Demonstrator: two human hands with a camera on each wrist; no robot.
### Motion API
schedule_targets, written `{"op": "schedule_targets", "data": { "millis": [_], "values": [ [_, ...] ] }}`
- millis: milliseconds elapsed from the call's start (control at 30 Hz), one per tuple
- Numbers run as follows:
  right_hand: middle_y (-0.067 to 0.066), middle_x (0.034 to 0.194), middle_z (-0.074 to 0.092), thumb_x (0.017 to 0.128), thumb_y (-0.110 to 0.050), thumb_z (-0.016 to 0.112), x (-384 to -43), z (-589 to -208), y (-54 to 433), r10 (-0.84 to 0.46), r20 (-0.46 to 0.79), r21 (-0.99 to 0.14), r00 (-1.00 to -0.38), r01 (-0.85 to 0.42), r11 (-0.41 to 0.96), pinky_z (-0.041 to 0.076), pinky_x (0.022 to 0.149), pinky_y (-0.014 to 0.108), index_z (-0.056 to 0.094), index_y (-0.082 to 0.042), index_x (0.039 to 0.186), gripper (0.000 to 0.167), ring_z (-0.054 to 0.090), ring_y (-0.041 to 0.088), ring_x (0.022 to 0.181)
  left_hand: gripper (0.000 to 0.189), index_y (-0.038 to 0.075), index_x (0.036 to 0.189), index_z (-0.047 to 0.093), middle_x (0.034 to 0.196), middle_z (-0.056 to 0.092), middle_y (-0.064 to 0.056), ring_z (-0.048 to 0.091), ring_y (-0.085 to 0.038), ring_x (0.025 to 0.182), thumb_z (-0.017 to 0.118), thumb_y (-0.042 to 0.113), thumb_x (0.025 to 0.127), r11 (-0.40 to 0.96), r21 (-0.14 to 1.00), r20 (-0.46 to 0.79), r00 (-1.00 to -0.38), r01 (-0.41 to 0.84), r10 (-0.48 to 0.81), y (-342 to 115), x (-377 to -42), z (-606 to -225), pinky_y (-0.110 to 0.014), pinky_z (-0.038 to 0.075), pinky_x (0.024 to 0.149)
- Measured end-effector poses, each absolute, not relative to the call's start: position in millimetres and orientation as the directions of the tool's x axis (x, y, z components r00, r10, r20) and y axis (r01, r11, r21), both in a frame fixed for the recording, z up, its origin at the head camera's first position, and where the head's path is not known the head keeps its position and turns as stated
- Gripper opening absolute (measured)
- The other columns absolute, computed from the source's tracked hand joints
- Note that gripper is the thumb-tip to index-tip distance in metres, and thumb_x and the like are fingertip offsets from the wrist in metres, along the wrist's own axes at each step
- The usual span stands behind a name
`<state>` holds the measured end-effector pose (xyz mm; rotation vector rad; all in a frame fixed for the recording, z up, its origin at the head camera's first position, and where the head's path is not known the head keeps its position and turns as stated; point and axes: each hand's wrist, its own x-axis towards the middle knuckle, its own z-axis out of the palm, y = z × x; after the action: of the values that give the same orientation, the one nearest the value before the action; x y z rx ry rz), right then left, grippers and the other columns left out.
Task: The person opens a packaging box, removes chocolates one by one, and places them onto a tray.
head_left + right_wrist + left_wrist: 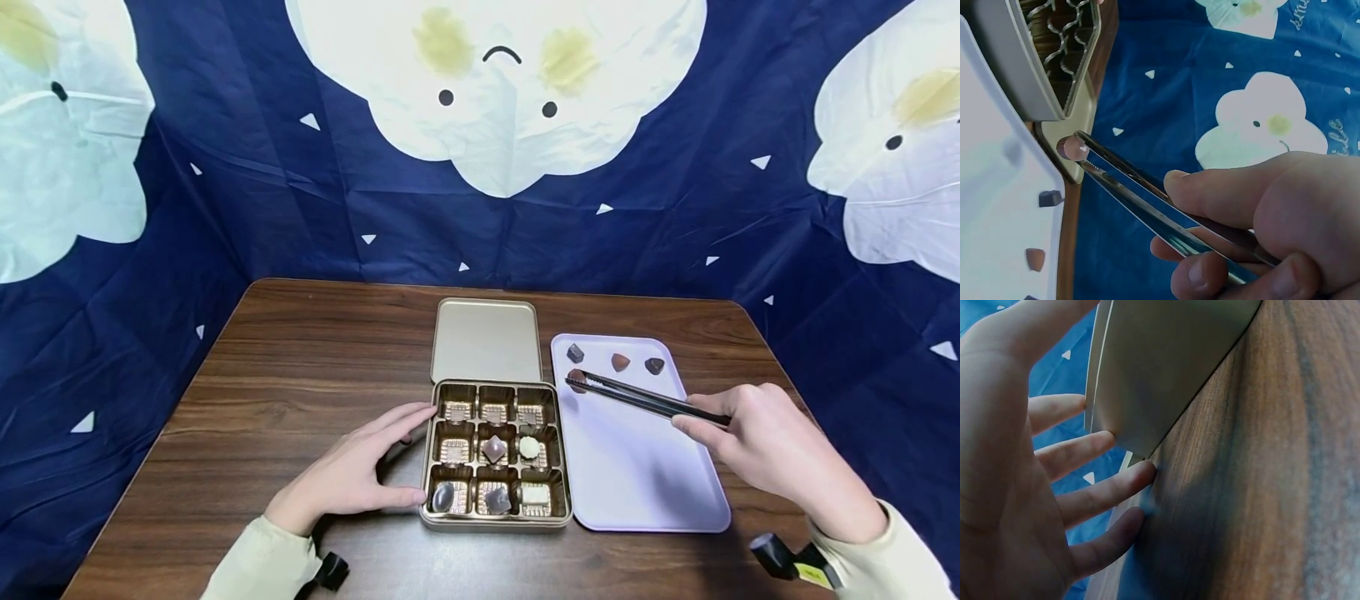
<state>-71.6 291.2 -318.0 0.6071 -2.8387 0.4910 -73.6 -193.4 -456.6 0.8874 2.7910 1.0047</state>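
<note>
My right hand (765, 442) grips black tongs (652, 403) over the lilac tray (637, 467). At the tongs' tips is a round brown chocolate (1072, 149), held between them in the right wrist view. My left hand (345, 477) spreads its thumb and fingers along the left side of a gold tin (495, 525), fingertips right at its wall. Nine compartments divide the tin. A brown pointed chocolate (494, 449) sits in the centre, a pale round one (529, 447) to its right. The front row holds two dark chocolates (443, 497) and a white one (536, 494).
Behind the tin lies its flat gold lid (486, 337). Three more chocolates line the tray's far end: a dark cube (575, 352), a reddish-brown piece (620, 362) and a dark one (655, 366). Dark blue cloth (315, 225) hangs around the wooden table (322, 350).
</note>
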Motion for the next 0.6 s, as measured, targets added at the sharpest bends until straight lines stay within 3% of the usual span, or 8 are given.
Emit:
{"op": "schedule_targets", "data": {
  "millis": [133, 300, 500, 600],
  "values": [
    [-0.026, 0.055, 0.042, 0.088, -0.025, 0.086, -74.9, -328.4, 296.1, -0.377, 0.225, -0.286, -0.899, -0.430, 0.856, 0.031, 0.044, 0.019, 0.086, -0.017, 0.096, 0.011, 0.034, -0.005, 0.049, 0.104, 0.033, 0.165, 0.035, 0.167, 0.040, 0.000, 0.051, -0.023, 0.141, 0.084, 0.065, 0.079, 0.623, 0.597, 0.148, -0.833, 0.505, 0.534, -193.3, -73.7, -456.1, -0.058, 0.046, 0.111],
    [-0.021, 0.060, 0.053, 0.090, -0.027, 0.084, -79.6, -338.7, 298.8, -0.370, 0.170, -0.287, -0.913, -0.405, 0.868, 0.035, 0.047, 0.023, 0.085, -0.019, 0.094, 0.010, 0.038, -0.002, 0.052, 0.105, 0.033, 0.165, 0.035, 0.167, 0.040, -0.001, 0.048, -0.026, 0.145, 0.084, 0.065, 0.079, 0.623, 0.596, 0.150, -0.832, 0.507, 0.535, -193.6, -73.8, -456.0, -0.060, 0.045, 0.111],
    [-0.022, 0.056, 0.042, 0.089, -0.029, 0.085, -82.2, -350.4, 296.0, -0.384, 0.159, -0.266, -0.910, -0.414, 0.871, 0.032, 0.046, 0.023, 0.080, -0.028, 0.082, 0.009, 0.035, -0.002, 0.051, 0.106, 0.033, 0.165, 0.034, 0.167, 0.040, -0.001, 0.045, -0.027, 0.146, 0.085, 0.064, 0.079, 0.620, 0.598, 0.149, -0.830, 0.508, 0.537, -193.6, -74.3, -457.0, -0.060, 0.044, 0.112],
    [-0.020, 0.056, 0.041, 0.089, -0.029, 0.085, -82.9, -353.5, 294.5, -0.378, 0.158, -0.260, -0.912, -0.407, 0.876, 0.030, 0.046, 0.024, 0.081, -0.026, 0.084, 0.007, 0.034, 0.000, 0.051, 0.105, 0.033, 0.165, 0.034, 0.167, 0.040, -0.001, 0.045, -0.027, 0.146, 0.085, 0.065, 0.079, 0.622, 0.598, 0.147, -0.832, 0.506, 0.536, -193.6, -74.2, -457.0, -0.060, 0.044, 0.112]
  ]
}}
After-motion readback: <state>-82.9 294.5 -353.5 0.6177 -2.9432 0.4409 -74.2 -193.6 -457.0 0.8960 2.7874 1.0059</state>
